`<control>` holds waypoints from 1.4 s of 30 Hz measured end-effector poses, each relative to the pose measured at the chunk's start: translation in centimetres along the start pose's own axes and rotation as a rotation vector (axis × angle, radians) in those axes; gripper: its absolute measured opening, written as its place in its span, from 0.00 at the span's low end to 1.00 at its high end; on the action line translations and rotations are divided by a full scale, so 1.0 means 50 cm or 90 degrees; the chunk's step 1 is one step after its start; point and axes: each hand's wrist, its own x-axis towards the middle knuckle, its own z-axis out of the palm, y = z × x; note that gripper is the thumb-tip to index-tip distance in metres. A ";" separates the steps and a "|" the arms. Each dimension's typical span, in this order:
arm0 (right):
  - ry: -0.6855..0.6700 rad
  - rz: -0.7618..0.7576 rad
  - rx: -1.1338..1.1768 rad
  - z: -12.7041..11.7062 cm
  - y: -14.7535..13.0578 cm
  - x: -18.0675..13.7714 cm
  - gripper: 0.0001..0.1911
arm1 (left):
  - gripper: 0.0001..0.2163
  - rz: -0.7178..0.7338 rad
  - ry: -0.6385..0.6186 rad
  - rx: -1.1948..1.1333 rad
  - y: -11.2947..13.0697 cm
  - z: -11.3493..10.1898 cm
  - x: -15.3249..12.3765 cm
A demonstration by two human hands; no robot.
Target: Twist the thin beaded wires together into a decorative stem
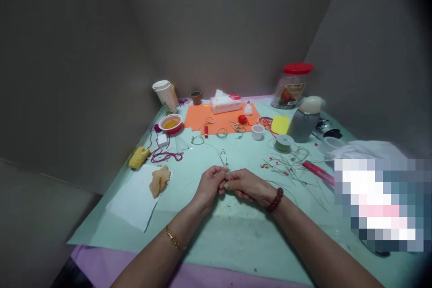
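Green cord (229, 181), thin, perhaps knotted, right hand (251, 185) pinching

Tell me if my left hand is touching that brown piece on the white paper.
Apart. The head view shows pale green table cover between your left hand and the brown piece.

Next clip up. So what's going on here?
A person's left hand and right hand meet above a pale green table cover, both pinching a thin green strand at their fingertips. Whether it is knotted between them is too small to tell. Over to the right lie a spool of green thread and a scatter of loose strands. Beyond the hands, one small loop rests on the cover, just short of an orange sheet.
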 end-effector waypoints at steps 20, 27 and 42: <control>0.028 0.009 0.076 0.019 -0.014 -0.004 0.06 | 0.16 -0.029 0.025 -0.054 0.006 0.001 -0.005; 0.126 -0.018 0.032 0.019 -0.007 -0.010 0.03 | 0.14 -0.028 0.034 -0.040 0.009 -0.003 -0.010; 0.192 -0.060 -0.004 0.026 0.002 -0.007 0.04 | 0.12 -0.027 0.009 -0.121 0.014 -0.003 -0.015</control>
